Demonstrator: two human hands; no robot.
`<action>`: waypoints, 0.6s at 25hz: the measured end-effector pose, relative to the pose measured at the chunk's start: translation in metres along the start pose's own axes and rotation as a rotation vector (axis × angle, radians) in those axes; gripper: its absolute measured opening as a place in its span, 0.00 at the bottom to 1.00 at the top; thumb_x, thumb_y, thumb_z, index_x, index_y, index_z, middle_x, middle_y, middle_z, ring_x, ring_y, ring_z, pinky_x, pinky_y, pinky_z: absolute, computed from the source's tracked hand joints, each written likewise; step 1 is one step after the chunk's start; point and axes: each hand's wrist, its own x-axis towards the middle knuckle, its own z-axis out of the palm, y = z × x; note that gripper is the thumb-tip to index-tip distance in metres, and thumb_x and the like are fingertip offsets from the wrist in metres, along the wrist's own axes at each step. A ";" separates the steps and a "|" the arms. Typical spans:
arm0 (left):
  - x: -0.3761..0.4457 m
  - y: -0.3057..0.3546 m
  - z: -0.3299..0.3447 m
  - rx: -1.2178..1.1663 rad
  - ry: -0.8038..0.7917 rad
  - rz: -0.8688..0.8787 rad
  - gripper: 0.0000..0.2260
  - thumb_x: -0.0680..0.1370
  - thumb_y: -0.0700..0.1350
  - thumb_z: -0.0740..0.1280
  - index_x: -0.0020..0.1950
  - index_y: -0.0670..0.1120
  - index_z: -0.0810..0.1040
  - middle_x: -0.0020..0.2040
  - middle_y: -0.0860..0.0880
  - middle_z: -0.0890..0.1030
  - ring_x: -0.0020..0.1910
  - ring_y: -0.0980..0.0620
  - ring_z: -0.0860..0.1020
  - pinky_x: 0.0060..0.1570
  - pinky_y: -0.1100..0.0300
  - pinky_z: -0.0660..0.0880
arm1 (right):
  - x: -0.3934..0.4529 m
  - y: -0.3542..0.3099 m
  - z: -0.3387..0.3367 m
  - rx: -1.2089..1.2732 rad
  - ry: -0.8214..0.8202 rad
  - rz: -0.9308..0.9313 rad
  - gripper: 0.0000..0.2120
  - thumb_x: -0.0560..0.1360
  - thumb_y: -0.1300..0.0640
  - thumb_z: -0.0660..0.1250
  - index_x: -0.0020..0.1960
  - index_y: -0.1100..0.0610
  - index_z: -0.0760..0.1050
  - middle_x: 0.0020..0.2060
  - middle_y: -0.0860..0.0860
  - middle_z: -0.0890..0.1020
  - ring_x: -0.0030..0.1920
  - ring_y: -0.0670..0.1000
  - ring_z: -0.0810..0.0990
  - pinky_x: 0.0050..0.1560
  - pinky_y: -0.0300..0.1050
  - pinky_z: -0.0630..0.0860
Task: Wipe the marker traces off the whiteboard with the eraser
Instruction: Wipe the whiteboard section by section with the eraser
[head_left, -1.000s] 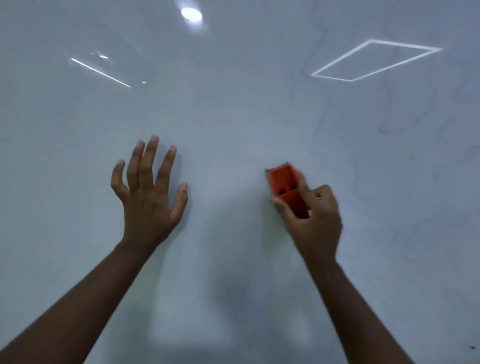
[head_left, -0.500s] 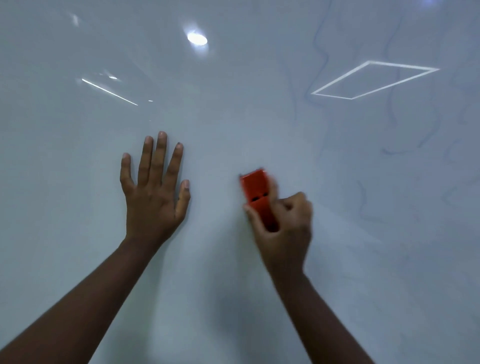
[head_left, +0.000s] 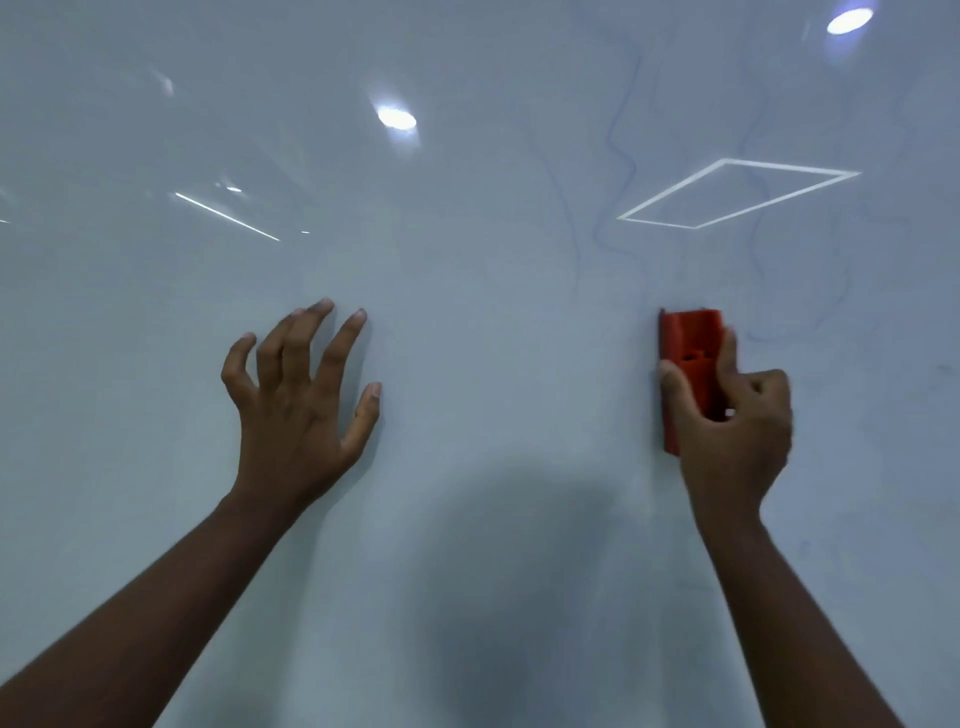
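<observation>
The whiteboard (head_left: 467, 312) fills the whole view. Faint blue marker traces (head_left: 621, 161) wander over its upper right part, above and to the right of the eraser. My right hand (head_left: 737, 431) grips a red eraser (head_left: 688, 343), which stands upright and is pressed flat against the board at the centre right. Fingers cover the eraser's lower half. My left hand (head_left: 301, 400) rests on the board at the centre left, fingers spread and slightly curled, fingertips touching the surface, holding nothing.
Ceiling lights mirror in the glossy board: a bright spot (head_left: 397, 118), another spot (head_left: 849, 21) at the top right, a rhombus outline (head_left: 737, 193) and a thin streak (head_left: 226, 215). A dark shadow (head_left: 519, 571) falls on the lower middle.
My right hand has swept the eraser to the right, after a move left half a second ago. The left hand's fingers have curled, so that only its fingertips touch the board.
</observation>
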 end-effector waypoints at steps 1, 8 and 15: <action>0.012 -0.002 -0.003 -0.002 0.008 -0.001 0.29 0.85 0.57 0.60 0.84 0.49 0.65 0.82 0.41 0.65 0.80 0.40 0.65 0.76 0.35 0.57 | 0.007 0.002 0.001 0.031 0.023 0.049 0.33 0.73 0.35 0.70 0.76 0.45 0.73 0.45 0.51 0.70 0.44 0.55 0.75 0.46 0.53 0.78; 0.061 0.000 0.014 0.020 0.042 0.008 0.30 0.86 0.56 0.57 0.87 0.47 0.58 0.87 0.42 0.54 0.86 0.42 0.54 0.80 0.32 0.52 | -0.018 -0.080 0.055 0.024 0.027 -0.297 0.28 0.76 0.42 0.70 0.73 0.54 0.77 0.40 0.53 0.71 0.41 0.57 0.73 0.40 0.52 0.74; 0.056 -0.003 0.015 -0.010 0.049 0.032 0.30 0.85 0.56 0.57 0.86 0.46 0.60 0.87 0.42 0.55 0.86 0.41 0.56 0.81 0.32 0.53 | -0.016 -0.109 0.079 -0.034 0.022 -0.751 0.27 0.79 0.40 0.69 0.71 0.56 0.79 0.39 0.55 0.76 0.38 0.56 0.74 0.43 0.50 0.66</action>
